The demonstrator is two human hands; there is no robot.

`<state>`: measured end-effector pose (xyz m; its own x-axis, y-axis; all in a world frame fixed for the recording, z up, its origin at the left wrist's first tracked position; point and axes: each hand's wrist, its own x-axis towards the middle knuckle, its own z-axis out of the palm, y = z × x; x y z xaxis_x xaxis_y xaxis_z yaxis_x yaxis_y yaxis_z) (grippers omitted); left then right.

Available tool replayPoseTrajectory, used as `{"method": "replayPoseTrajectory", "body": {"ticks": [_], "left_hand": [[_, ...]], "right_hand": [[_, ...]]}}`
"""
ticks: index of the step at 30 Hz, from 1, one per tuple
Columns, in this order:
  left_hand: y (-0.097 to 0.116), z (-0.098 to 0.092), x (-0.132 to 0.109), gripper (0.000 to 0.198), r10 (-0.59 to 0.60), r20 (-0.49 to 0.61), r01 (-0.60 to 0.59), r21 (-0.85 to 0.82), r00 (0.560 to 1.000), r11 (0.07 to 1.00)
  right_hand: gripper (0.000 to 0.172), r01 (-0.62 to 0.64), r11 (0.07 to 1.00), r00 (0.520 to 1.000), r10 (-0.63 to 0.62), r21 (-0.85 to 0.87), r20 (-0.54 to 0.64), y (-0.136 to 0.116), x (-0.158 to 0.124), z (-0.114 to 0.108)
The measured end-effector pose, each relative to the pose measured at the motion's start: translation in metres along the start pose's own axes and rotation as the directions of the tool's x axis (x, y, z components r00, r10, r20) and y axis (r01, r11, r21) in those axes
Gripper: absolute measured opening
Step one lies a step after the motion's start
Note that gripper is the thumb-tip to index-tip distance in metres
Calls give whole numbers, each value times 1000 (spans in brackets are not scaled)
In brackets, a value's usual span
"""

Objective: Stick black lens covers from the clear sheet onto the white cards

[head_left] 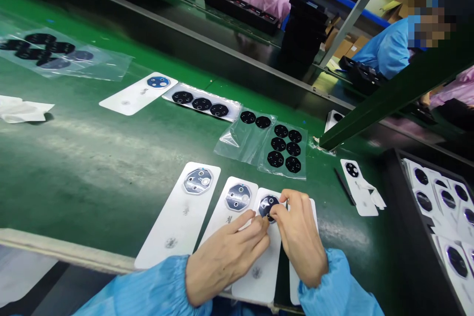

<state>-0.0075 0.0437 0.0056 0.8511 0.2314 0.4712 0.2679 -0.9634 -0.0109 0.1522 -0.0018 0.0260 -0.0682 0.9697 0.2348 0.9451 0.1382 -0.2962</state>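
Observation:
Several white phone back covers lie side by side at the table's front edge. On the third from the left, a white back cover [269, 252], sits a dark octagonal camera sticker [265, 204]. My right hand [301, 237] has thumb and forefinger closed at the sticker's right edge. Beside its lower edge my left hand [231, 254] is curled, fingertips together; whatever they grip is hidden. To the left are a back cover with a shiny silver octagon [238, 197] and another cover [181, 212]. My right hand partly hides one more cover [294, 276].
Beyond my hands lie clear bags of black octagonal stickers [283, 150], a sticker strip [202, 103] and another back cover [137, 94]. At right stand a dark tray [402, 197] of covers, a black pen-like stick [344, 186] and a green post [370, 108]. Co-workers sit beyond.

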Motion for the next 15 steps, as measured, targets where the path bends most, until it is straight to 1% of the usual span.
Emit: {"method": "replayPoseTrajectory", "body": {"ticks": [6, 10, 13, 15], "left_hand": [[1, 0, -1, 39, -11, -12, 11, 11, 1000, 1000], [1, 0, 0, 37, -7, -13, 7, 12, 1000, 1000], [1, -1, 1, 39, -13, -16, 13, 31, 1000, 999], [1, -1, 1, 39, -11, -20, 11, 36, 1000, 999]], "right_hand": [[20, 24, 998, 1000, -25, -57, -9, -2, 0, 0], [23, 50, 994, 998, -54, -98, -41, -3, 1, -1], [25, 95, 987, 995, -99, -126, -27, -3, 1, -2], [23, 95, 987, 995, -99, -132, -16, -4, 1, -3]]}}
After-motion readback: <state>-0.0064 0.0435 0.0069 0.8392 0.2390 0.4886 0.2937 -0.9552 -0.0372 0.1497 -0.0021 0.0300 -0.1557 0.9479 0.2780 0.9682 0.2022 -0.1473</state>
